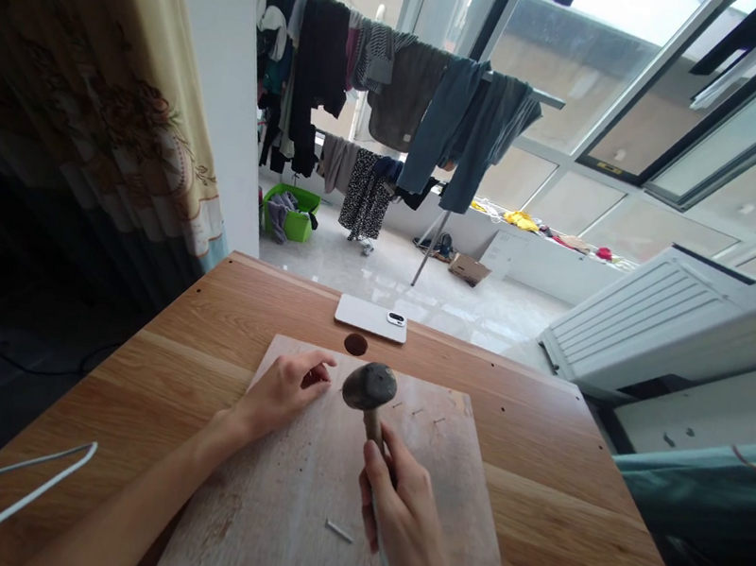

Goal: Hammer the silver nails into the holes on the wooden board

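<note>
The right hand [410, 508] clamps the mallet [370, 387], its head toward the wooden board's [286, 498] far edge, while the left hand [286, 388] curls near the board's far-left corner, its hold unclear.

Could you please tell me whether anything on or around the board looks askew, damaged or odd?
The nails beyond the hammer seem to lean rather than stand upright, and the board has a scuffed, blotchy surface. A slim metal piece lies loose near the right hand. I see nothing spilled.
</note>
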Action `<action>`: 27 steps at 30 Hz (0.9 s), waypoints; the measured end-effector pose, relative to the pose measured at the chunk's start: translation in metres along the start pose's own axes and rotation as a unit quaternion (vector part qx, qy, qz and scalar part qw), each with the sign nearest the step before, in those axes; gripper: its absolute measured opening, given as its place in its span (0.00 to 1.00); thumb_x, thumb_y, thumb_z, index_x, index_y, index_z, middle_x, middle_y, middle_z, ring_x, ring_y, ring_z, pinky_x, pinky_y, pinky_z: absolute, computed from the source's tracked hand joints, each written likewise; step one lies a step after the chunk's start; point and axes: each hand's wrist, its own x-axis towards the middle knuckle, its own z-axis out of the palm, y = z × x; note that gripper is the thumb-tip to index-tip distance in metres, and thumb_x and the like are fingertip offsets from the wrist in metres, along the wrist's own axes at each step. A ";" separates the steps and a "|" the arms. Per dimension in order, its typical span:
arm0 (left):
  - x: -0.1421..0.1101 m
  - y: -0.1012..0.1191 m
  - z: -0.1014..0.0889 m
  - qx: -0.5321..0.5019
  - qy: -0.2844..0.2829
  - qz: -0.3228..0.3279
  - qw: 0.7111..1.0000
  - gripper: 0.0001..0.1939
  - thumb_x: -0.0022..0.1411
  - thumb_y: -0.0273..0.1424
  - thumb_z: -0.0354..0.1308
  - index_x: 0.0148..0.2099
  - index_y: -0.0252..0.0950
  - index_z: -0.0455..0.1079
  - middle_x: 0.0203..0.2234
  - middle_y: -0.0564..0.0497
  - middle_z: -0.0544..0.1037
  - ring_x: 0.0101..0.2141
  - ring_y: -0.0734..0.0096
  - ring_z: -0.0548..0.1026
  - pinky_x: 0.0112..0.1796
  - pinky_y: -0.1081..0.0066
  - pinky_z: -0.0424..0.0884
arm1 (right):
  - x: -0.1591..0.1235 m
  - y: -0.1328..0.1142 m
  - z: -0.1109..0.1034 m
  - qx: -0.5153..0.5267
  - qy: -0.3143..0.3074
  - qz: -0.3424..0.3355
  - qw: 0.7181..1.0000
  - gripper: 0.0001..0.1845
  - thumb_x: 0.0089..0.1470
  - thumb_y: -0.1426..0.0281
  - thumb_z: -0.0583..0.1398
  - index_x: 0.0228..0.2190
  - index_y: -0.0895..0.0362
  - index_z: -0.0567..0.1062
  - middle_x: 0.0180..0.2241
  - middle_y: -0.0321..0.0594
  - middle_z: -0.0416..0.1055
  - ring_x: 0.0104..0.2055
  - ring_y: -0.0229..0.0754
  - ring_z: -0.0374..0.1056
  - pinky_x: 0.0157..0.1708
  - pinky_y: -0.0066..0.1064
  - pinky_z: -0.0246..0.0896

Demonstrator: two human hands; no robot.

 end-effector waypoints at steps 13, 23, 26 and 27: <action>0.000 0.005 -0.001 -0.035 -0.003 -0.026 0.999 0.14 0.60 0.22 0.60 0.47 0.38 0.76 0.33 0.53 0.83 0.35 0.68 0.80 0.41 0.71 0.73 | 0.019 -0.010 0.019 -0.040 -0.003 -0.040 0.998 0.23 0.69 0.54 0.52 0.52 0.57 0.72 0.20 0.26 0.62 0.14 0.33 0.58 0.11 0.22 0.56; 0.000 0.004 -0.002 -0.035 -0.005 -0.034 0.999 0.13 0.62 0.24 0.61 0.49 0.37 0.75 0.34 0.52 0.83 0.35 0.67 0.81 0.40 0.71 0.74 | 0.017 0.004 0.022 -0.061 0.015 -0.049 0.997 0.24 0.69 0.53 0.52 0.52 0.58 0.74 0.19 0.26 0.61 0.14 0.33 0.56 0.12 0.22 0.52; -0.001 0.000 0.000 -0.033 -0.012 -0.036 0.999 0.15 0.62 0.25 0.61 0.52 0.37 0.73 0.35 0.52 0.82 0.35 0.69 0.80 0.41 0.70 0.74 | 0.006 0.011 0.012 -0.009 0.032 -0.028 0.999 0.29 0.67 0.47 0.53 0.53 0.58 0.73 0.19 0.26 0.62 0.13 0.33 0.56 0.11 0.21 0.52; -0.001 -0.002 0.000 -0.029 -0.013 -0.033 0.999 0.16 0.62 0.25 0.61 0.52 0.37 0.73 0.35 0.52 0.82 0.35 0.69 0.79 0.40 0.70 0.74 | 0.002 0.014 0.008 0.001 0.038 -0.021 0.999 0.31 0.66 0.46 0.54 0.53 0.58 0.73 0.19 0.26 0.62 0.13 0.32 0.56 0.10 0.21 0.52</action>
